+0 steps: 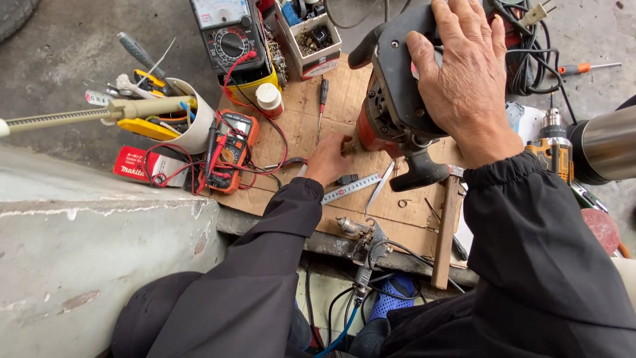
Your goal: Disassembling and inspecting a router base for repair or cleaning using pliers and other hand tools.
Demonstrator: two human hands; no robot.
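Looking down past my dark sleeves, I see nearest me a metal spray gun lying at the near edge of the cardboard sheet, its hose running off below. Just beyond it a steel ruler and a small black plug lie on the cardboard beside my left hand, which is curled with its fingertips pressed at the lower left of the red-and-black power tool; whether it pinches something small there I cannot tell. My right hand is spread wide over the top of that tool, palm down, gripping its black housing, the black side handle sticking out beneath my wrist. Left of my left hand sits an orange digital multimeter with red and black leads. Farther out stand a white tub of hand tools, a small screwdriver, a white bottle and an analogue meter. On the right a yellow cordless drill lies beside a shiny metal cylinder.
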